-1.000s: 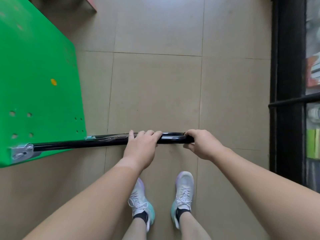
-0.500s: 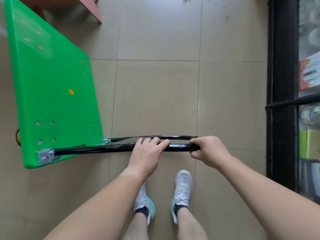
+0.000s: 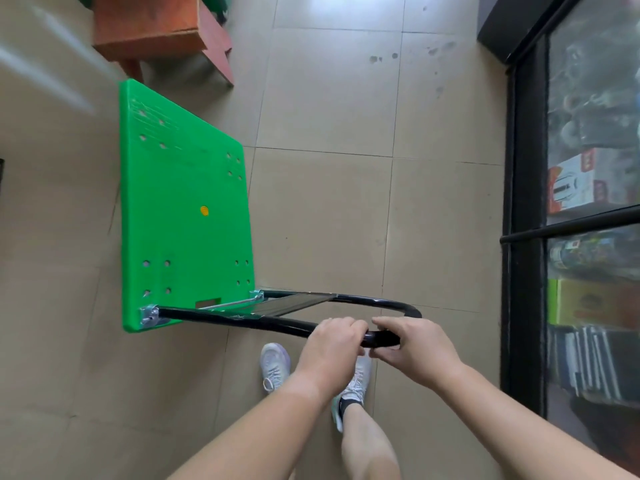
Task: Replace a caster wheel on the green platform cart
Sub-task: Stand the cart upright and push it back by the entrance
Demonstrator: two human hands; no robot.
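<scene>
Left hand (image 3: 330,346) and right hand (image 3: 417,348) grip the black tubular metal handle (image 3: 382,337); side by side. The flat green plastic platform cart (image 3: 187,220) lies at ten o'clock.

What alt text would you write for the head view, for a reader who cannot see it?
Seen from above, a person's left hand and right hand grip the black handle of a green platform cart on a tiled floor. Bolt holes dot it; a wooden stool stands beyond.
</scene>
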